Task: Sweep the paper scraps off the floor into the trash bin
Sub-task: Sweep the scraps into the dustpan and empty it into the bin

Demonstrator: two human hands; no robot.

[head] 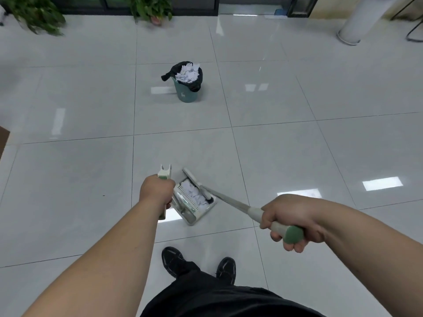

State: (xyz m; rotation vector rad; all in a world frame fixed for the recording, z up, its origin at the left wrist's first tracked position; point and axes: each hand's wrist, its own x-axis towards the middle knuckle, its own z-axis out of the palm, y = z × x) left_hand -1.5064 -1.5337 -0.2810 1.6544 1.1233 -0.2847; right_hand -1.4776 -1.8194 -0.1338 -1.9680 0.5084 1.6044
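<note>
White glossy tile floor (297, 156), potted plants (36, 12).

Both bare arms reach forward and down. The left hand (156, 191) is fisted around a handle; the right hand (289, 221), nearer the body, is likewise clenched.

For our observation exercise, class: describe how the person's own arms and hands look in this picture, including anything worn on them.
Both arms are bare from the frame's lower edge to the wrists, with no sleeves in view. The left hand and right hand are bare too: no gloves, and no watch, bracelet or ring that can be seen. Lower down, dark clothing and black shoes show.
</note>
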